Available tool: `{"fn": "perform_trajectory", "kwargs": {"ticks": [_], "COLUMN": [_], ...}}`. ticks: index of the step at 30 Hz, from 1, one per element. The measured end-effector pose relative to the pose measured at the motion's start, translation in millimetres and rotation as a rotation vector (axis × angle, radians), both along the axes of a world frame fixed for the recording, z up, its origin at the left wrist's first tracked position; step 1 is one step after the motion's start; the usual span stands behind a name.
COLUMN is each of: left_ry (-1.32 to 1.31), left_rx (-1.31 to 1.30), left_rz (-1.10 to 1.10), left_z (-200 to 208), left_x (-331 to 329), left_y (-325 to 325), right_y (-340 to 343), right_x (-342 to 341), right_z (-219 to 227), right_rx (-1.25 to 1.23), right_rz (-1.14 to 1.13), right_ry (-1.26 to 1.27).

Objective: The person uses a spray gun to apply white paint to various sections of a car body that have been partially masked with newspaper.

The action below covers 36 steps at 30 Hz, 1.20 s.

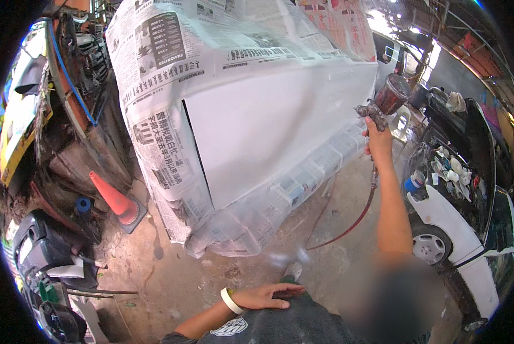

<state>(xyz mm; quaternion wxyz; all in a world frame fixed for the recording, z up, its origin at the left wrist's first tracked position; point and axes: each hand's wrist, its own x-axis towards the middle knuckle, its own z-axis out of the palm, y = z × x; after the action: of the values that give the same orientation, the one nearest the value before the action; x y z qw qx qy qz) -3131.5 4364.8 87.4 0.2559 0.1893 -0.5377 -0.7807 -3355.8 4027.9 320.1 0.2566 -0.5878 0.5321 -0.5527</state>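
My right hand (pixel 378 140) grips a spray gun (pixel 391 94) with a reddish-brown cup on top, its fingers wrapped round the handle. The arm is stretched forward, and the gun points left near the right end of a white car body panel (pixel 257 135). A gap separates the nozzle from the panel. Masking newspaper (pixel 165 155) and clear plastic film border the panel on several sides. From the gun's handle hangs a red hose (pixel 357 221). Against my dark clothing lies my left hand (pixel 268 295), palm down with fingers extended, holding nothing.
An orange traffic cone (pixel 114 198) stands on the concrete floor left of the car, near a blue tape roll (pixel 83 204). Dark car parts (pixel 50 249) lie at the lower left. On the right is a partly dismantled white car (pixel 457 229) with clutter in its open front.
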Motion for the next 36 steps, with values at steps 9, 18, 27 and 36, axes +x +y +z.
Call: {"fn": "perform_trajectory", "kwargs": {"ticks": [9, 18, 27, 36], "left_ry": [-0.305, -0.405, -0.381, -0.384], "left_rx": [-0.299, -0.321, -0.381, -0.273], "left_rz": [-0.008, -0.031, 0.024, 0.068], "left_z": [14, 8, 2, 3], "left_x": [-10, -16, -22, -16], "left_y": [2, 4, -7, -12], "right_y": [98, 191, 100, -39], "right_x": [64, 116, 73, 8], "right_z": [15, 27, 44, 62], "right_rx": [0.05, 0.121, 0.04, -0.047], "right_rz": [0.323, 0.827, 0.449, 0.108], "right_ry": [-0.013, -0.053, 0.058, 0.102]}}
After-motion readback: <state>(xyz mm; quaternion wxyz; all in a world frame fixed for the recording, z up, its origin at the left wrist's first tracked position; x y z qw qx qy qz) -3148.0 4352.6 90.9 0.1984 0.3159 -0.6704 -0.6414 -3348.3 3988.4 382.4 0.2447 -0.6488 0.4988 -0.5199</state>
